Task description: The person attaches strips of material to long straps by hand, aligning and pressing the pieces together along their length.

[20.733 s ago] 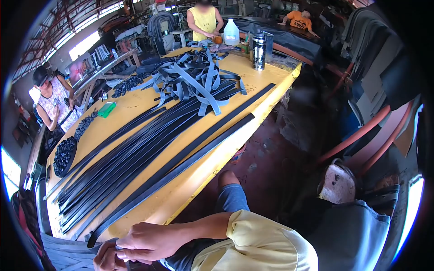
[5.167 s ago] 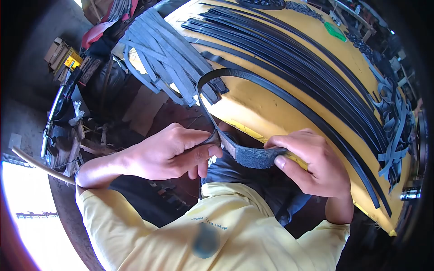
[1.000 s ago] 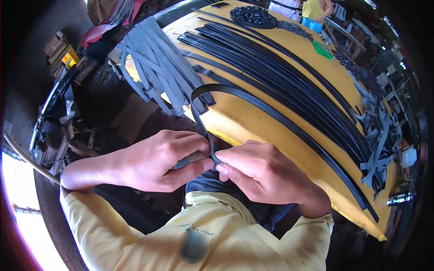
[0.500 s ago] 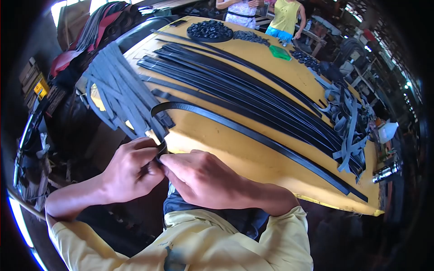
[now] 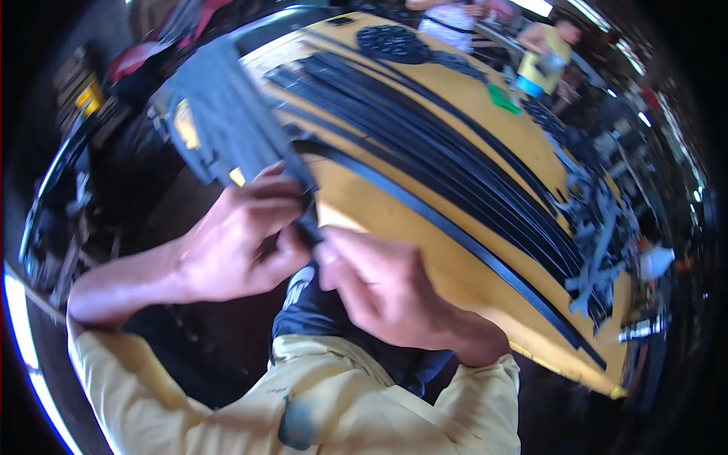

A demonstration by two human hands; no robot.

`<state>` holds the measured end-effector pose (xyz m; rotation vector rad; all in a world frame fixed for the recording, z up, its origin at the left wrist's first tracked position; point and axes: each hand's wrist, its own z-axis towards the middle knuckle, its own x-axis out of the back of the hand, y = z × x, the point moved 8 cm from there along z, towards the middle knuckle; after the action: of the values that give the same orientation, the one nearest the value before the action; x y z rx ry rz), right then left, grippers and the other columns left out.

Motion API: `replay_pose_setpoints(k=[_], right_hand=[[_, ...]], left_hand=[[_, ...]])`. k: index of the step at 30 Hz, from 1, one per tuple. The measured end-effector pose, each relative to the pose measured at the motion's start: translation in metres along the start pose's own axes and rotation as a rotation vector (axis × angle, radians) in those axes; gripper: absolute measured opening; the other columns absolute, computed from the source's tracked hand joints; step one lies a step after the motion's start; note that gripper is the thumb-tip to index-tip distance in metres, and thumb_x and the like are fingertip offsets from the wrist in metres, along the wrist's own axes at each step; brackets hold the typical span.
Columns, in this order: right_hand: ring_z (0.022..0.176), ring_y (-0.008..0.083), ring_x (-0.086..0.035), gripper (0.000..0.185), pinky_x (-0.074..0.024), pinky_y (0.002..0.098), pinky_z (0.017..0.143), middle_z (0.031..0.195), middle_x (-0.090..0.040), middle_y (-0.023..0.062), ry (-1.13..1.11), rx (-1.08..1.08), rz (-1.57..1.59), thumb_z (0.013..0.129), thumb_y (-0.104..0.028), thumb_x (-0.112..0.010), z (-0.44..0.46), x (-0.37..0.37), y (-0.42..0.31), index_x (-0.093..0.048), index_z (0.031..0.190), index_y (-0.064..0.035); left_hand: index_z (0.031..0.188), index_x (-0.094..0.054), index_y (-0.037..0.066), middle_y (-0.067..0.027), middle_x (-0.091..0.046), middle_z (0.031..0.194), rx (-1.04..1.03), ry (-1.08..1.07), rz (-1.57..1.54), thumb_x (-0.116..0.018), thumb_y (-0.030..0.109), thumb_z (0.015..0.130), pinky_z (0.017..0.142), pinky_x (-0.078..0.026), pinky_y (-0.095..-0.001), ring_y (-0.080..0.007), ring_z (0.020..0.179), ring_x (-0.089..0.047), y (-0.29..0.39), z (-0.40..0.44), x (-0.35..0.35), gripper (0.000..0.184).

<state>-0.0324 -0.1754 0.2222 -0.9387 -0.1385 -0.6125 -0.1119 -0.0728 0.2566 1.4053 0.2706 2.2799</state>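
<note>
Fingers [image 5: 277, 212] of two hands are bent and nearly closed, just left of the frame's centre, and between them they have hold of one black strap [image 5: 309, 224]. Left hand [image 5: 243, 239] and right hand [image 5: 387, 284] are near each other; both are blurred. On the one yellow worktop [image 5: 413, 239], many black strips [image 5: 425, 144] lie across the middle, too many for exact count; likewise the grey strips [image 5: 227, 106] at upper left. Toward the top I count one dark heap [image 5: 392, 44], one green object [image 5: 502, 99] and two other persons [image 5: 449, 26].
</note>
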Motion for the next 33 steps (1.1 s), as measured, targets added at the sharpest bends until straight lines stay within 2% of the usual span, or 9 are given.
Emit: replay_pose_setpoints(k=[3, 4, 5, 6, 13, 22, 25, 28, 33], right_hand=[[0.06, 0.0335, -0.063, 0.009, -0.0478, 0.0414, 0.057, 0.068, -0.059, 0.016, -0.061, -0.099, -0.042, 0.101, -0.004, -0.056, 0.002, 0.009, 0.0, -0.057, 0.095, 0.0036], [0.059, 0.0221, -0.059, 0.015, -0.046, 0.0349, 0.056, 0.067, -0.06, 0.011, -0.077, -0.144, -0.018, 0.103, -0.007, -0.056, 0.0, 0.008, 0.005, -0.063, 0.096, 0.0043], [0.057, 0.0108, -0.056, 0.021, -0.0441, 0.0285, 0.054, 0.066, -0.062, 0.0059, -0.091, -0.191, 0.003, 0.106, -0.011, -0.057, -0.003, 0.009, 0.01, -0.068, 0.097, 0.005], [0.056, 0.0171, -0.061, 0.019, -0.0474, 0.0323, 0.055, 0.066, -0.062, 0.0086, -0.118, -0.218, 0.055, 0.105, -0.01, -0.057, -0.003, 0.009, 0.013, -0.064, 0.094, 0.0028], [0.054, 0.0081, -0.054, 0.02, -0.0419, 0.0276, 0.051, 0.065, -0.064, 0.0054, -0.231, -0.265, 0.075, 0.104, -0.011, -0.06, -0.017, 0.034, 0.027, -0.072, 0.11, 0.0045], [0.057, 0.0118, -0.06, 0.021, -0.0478, 0.0271, 0.057, 0.066, -0.065, 0.0063, -0.361, -0.26, 0.133, 0.104, -0.012, -0.061, -0.019, 0.054, 0.023, -0.072, 0.107, 0.0063], [0.057, 0.0132, -0.062, 0.023, -0.0491, 0.0282, 0.057, 0.065, -0.066, 0.0077, -0.413, -0.275, 0.133, 0.103, -0.012, -0.063, -0.025, 0.059, 0.026, -0.072, 0.107, 0.0083], [0.056, 0.0137, -0.061, 0.023, -0.049, 0.0283, 0.057, 0.064, -0.065, 0.0079, -0.397, -0.283, 0.144, 0.104, -0.013, -0.062, -0.027, 0.063, 0.024, -0.072, 0.107, 0.0083], [0.055, 0.013, -0.061, 0.023, -0.0477, 0.0277, 0.055, 0.064, -0.066, 0.0069, -0.402, -0.293, 0.131, 0.104, -0.014, -0.063, -0.026, 0.07, 0.028, -0.072, 0.106, 0.0077]], left_hand=[[0.07, -0.05, -0.003, -0.0159, -0.048, 0.073, -0.062, 0.052, 0.009, -0.063, -0.006, 0.078, 0.08, -0.049, -0.0463, -0.0381, 0.068, -0.053, -0.005, -0.002, 0.006, 0.015], [0.076, -0.055, -0.004, -0.0173, -0.054, 0.083, 0.016, -0.167, 0.021, -0.059, -0.003, 0.077, 0.115, -0.041, -0.0599, -0.0386, 0.081, -0.062, -0.015, -0.008, -0.001, 0.004], [0.075, -0.055, -0.004, -0.0169, -0.055, 0.083, -0.021, -0.129, 0.019, -0.059, -0.003, 0.076, 0.116, -0.04, -0.0599, -0.038, 0.082, -0.062, -0.014, -0.011, -0.002, 0.005], [0.074, -0.054, -0.004, -0.0166, -0.056, 0.084, -0.063, -0.093, 0.019, -0.06, -0.003, 0.075, 0.117, -0.039, -0.0599, -0.0374, 0.082, -0.063, -0.011, -0.013, -0.002, 0.006], [0.07, -0.053, 0.0, -0.0108, -0.052, 0.074, -0.081, -0.114, 0.085, -0.066, 0.0, 0.077, 0.116, -0.04, -0.0613, -0.0321, 0.073, -0.062, -0.003, -0.022, 0.012, 0.015], [0.066, -0.053, -0.002, -0.0144, -0.059, 0.078, -0.118, -0.152, -0.093, -0.058, -0.003, 0.075, 0.113, -0.043, -0.0596, -0.0324, 0.077, -0.064, 0.013, -0.036, 0.011, 0.01], [0.063, -0.055, -0.002, -0.0172, -0.064, 0.078, -0.065, -0.122, -0.159, -0.052, 0.0, 0.071, 0.115, -0.039, -0.0636, -0.0291, 0.069, -0.066, 0.009, -0.046, 0.009, 0.009], [0.065, -0.053, -0.002, -0.0145, -0.062, 0.077, -0.042, -0.142, -0.143, -0.057, -0.006, 0.07, 0.112, -0.044, -0.0607, -0.0299, 0.073, -0.066, 0.014, -0.04, 0.014, 0.008], [0.063, -0.049, 0.0, -0.0146, -0.063, 0.076, -0.004, -0.174, -0.161, -0.057, -0.003, 0.072, 0.114, -0.041, -0.0622, -0.0301, 0.073, -0.067, 0.009, -0.043, 0.018, 0.012]])
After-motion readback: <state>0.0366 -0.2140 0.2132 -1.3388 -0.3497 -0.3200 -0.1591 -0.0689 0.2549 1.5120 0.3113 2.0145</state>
